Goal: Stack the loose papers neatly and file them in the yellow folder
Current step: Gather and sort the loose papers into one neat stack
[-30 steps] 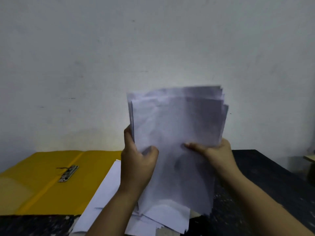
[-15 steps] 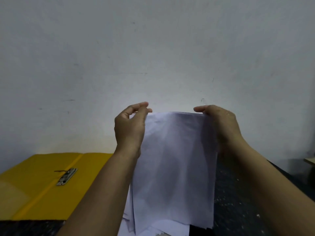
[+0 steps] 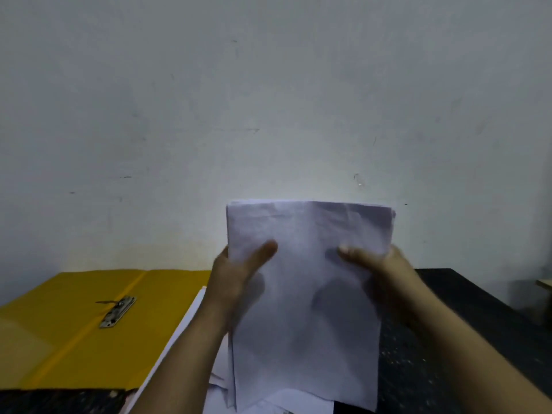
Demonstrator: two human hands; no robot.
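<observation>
- One stack of papers point(image 3: 307, 294) is standing upright above the desk point(image 3: 466, 339), long side pointing to 12 o'clock.
- Left hand point(image 3: 236, 282) and right hand point(image 3: 379, 273) are each gripping its sides.
- One yellow folder point(image 3: 68, 324) is lying open at 9 o'clock.

No legible text, label or number on the papers point(image 3: 304, 294) or folder point(image 3: 74, 324).

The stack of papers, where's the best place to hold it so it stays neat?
Hold the stack of papers by its two long side edges, about halfway up, coming in from left and right. It stands upright, so the left hand and right hand grips there can square it.
</observation>
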